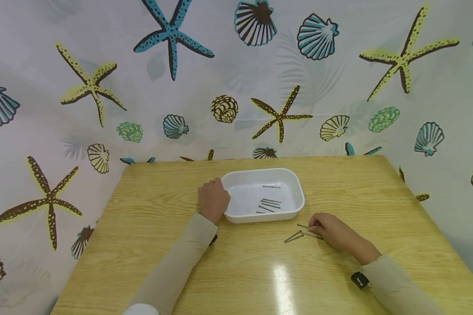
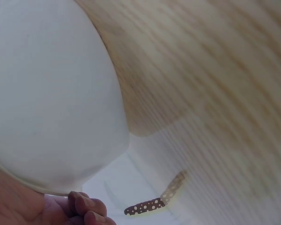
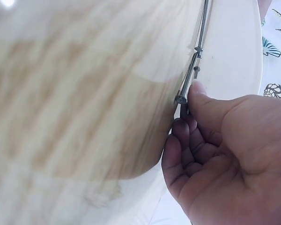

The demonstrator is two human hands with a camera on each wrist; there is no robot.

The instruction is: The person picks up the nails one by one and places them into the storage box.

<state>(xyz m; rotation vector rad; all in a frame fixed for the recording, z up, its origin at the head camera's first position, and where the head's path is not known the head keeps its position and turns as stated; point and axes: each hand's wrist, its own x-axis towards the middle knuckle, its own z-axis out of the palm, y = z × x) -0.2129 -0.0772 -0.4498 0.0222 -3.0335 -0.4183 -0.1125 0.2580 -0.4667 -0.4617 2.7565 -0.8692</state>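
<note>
A white plastic tray [image 1: 264,217] stands on the wooden table, with several nails [image 1: 271,202] lying loose inside. My left hand [image 1: 213,200] grips the tray's left rim; in the left wrist view its fingers [image 2: 90,205] curl at the edge of the tray [image 2: 51,93]. To the right of the tray's near corner, my right hand [image 1: 335,232] pinches a thin metal nail [image 1: 302,226] between thumb and fingers, low over the table. Close by lie more nails [image 1: 293,237]. In the right wrist view the head of a nail [image 3: 181,99] shows beside the thumb.
The light wooden table [image 1: 150,227] ends at a cloth backdrop [image 1: 236,78] printed with starfish and shells, which also runs along both sides. A bright light reflection lies on the near part of the tabletop.
</note>
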